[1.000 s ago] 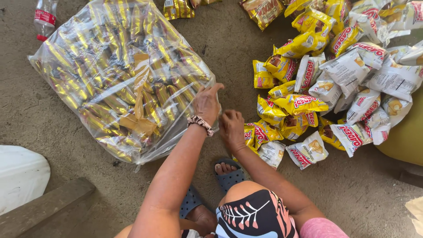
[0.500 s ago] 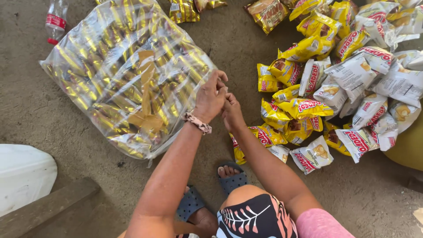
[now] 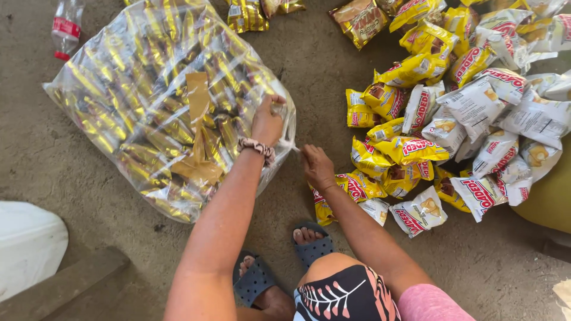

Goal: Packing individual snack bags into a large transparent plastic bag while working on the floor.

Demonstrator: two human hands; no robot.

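Head cam, looking down at the floor. Big clear bag of gold packets sits upper left of frame. Left hand is closed on the bag's right edge, gripping the gathered plastic. Right hand is centre frame, just right of the bag, fingers pinched on a thin twisted tail of plastic running between the two hands.

Change: half a second ago both hands were bunched together at the bag mouth; now they're apart, left gone up onto the bag, right pulled down and right. The tail between them looks taut, so I read this as the bag mouth being drawn tight.

Loose pile of yellow and white snack packs fills the right side, touching nothing in hand. Bottle top left, white sack lower left. Sandalled feet bottom centre.
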